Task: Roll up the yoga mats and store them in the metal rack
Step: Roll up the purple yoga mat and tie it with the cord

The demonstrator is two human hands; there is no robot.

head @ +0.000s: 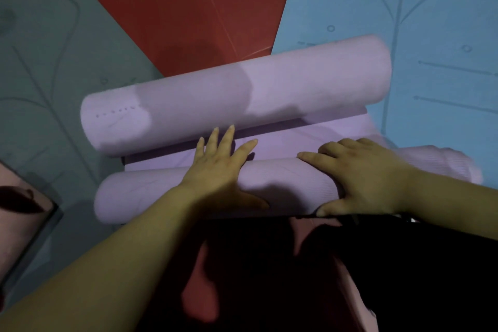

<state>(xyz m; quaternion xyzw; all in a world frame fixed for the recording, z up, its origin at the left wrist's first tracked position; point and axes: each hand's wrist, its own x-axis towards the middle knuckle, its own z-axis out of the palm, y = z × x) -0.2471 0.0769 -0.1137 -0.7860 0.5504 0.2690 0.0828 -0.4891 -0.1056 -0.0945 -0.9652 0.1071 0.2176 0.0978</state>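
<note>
A lilac yoga mat lies across the middle of the head view, curled into a thick far roll point(237, 91) and a thinner near roll point(140, 194), with a short flat strip point(310, 140) between them. My left hand point(218, 170) presses flat on top of the near roll, fingers spread and reaching onto the flat strip. My right hand point(361, 175) lies over the same roll further right, its thumb hooked under the roll's near side. The roll's right end looks blurred. No metal rack is in view.
A red mat point(188, 3) lies flat beyond the lilac one, a grey-green mat point(40, 48) to the left and a blue mat point(417, 8) to the right, both printed with leaf lines. A pink mat's corner point(16, 224) shows at left. My dark clothing fills the bottom right.
</note>
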